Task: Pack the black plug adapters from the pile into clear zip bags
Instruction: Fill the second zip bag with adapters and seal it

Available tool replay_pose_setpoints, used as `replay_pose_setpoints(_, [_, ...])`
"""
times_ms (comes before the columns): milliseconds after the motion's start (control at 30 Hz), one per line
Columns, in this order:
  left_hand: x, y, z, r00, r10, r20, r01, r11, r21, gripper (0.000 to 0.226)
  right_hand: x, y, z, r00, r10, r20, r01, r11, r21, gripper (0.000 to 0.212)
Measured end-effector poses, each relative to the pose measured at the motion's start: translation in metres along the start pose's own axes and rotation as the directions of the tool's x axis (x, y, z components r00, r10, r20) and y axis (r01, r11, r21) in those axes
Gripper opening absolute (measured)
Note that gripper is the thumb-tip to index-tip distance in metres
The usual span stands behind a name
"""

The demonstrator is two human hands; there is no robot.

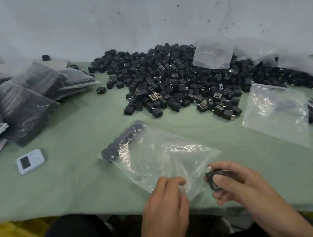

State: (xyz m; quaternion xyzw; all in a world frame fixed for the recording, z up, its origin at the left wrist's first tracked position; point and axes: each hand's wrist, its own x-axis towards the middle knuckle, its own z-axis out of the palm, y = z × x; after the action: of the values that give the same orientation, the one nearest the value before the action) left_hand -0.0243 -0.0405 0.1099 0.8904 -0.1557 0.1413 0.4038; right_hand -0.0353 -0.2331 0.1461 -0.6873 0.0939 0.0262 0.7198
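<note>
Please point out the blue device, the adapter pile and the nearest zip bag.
blue device (24,162), head view, dark screen
adapter pile (166,80), head view, heap's middle
nearest zip bag (153,155), head view, clear middle

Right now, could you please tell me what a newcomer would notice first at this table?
The big pile of black plug adapters at the back of the green table dominates. Near the front edge, the left hand pinches a clear zip bag, and the right hand holds one adapter beside it.

Layout from your seat.
Pile of black plug adapters (176,79) lies behind your clear plastic zip bag (157,158); adapter row (123,140) in the bag's far end; filled plastic bags (25,105) stacked left; second zip bag (277,118) right.
</note>
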Motion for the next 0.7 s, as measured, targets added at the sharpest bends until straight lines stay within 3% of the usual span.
replay_pose_setpoints(133, [0.0,0.006,-0.003,0.999,0.017,-0.036,-0.018,1.0,-0.019,0.022,0.02,0.009,0.026,0.992,-0.005,0.126,0.025,0.988,-0.156,0.03])
replay_pose_setpoints(333, [0.001,0.005,-0.007,0.997,0.051,-0.057,-0.052,0.999,-0.015,0.03,0.053,0.014,0.058,0.98,0.086,0.18,-0.102,0.991,0.086,0.028])
replay_pose_setpoints(500, [-0.002,0.003,-0.005,0.994,0.053,-0.095,-0.056,0.998,-0.027,0.032,0.073,0.014,0.074,0.953,0.071,0.296,-0.073,0.997,-0.004,0.031])
replay_pose_setpoints(700, [-0.001,0.004,-0.011,0.986,0.069,-0.151,-0.08,0.995,-0.064,0.037,0.107,0.009,0.098,0.919,0.091,0.383,0.015,0.964,-0.265,0.036])
